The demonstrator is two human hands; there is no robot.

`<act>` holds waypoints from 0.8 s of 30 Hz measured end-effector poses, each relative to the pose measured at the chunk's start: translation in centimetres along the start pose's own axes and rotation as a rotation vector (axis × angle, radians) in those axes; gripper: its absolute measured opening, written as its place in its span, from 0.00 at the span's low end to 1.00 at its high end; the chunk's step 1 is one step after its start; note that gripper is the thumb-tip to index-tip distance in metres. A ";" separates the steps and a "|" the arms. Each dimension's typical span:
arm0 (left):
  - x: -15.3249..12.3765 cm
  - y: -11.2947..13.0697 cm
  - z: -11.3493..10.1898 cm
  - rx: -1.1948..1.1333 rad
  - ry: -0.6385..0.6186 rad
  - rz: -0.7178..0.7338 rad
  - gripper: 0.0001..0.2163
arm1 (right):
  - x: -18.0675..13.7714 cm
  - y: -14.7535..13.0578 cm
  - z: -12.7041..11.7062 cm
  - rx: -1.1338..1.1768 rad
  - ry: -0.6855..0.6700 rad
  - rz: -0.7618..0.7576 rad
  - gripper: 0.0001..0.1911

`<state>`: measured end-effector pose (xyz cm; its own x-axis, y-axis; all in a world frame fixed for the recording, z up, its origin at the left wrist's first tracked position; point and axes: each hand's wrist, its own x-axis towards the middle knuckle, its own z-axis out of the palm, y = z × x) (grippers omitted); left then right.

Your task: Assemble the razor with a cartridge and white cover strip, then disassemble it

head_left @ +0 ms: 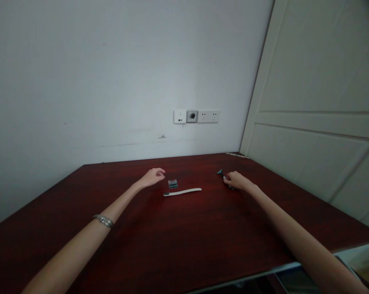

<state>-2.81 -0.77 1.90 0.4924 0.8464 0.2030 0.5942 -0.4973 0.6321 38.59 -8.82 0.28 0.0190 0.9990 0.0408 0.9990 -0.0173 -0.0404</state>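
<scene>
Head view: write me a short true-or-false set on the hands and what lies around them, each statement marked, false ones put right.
1. The right hand holds a razor. True.
2. The left hand is nearer to the small clear case than the right hand is. True.
3. The small clear case is gripped in the left hand. False: it lies on the table, apart from that hand.
4. A toothbrush lies nearer to the person than the small clear case. True.
5. The toothbrush's bristled end points towards the right hand. False: it is the end on the left hand's side.
6. Both arms are bare of jewellery. False: a bracelet is on the left arm.
</scene>
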 end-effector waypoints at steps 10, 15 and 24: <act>-0.3 0.4 1.1 -0.279 -0.005 -0.120 0.18 | -2.0 -4.3 -2.0 -0.117 0.116 -0.016 0.19; -0.4 0.1 1.4 -0.382 0.055 -0.179 0.18 | -2.8 -9.6 -2.2 -0.020 0.155 -0.277 0.17; 0.0 -1.2 2.8 -0.188 0.080 -0.052 0.13 | -2.4 -15.4 -1.1 0.123 0.034 -0.616 0.16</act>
<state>-1.79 -0.68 -0.95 0.4075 0.8862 0.2204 0.4850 -0.4145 0.7700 23.16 -11.04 1.90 -0.5556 0.8220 0.1246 0.8150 0.5682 -0.1139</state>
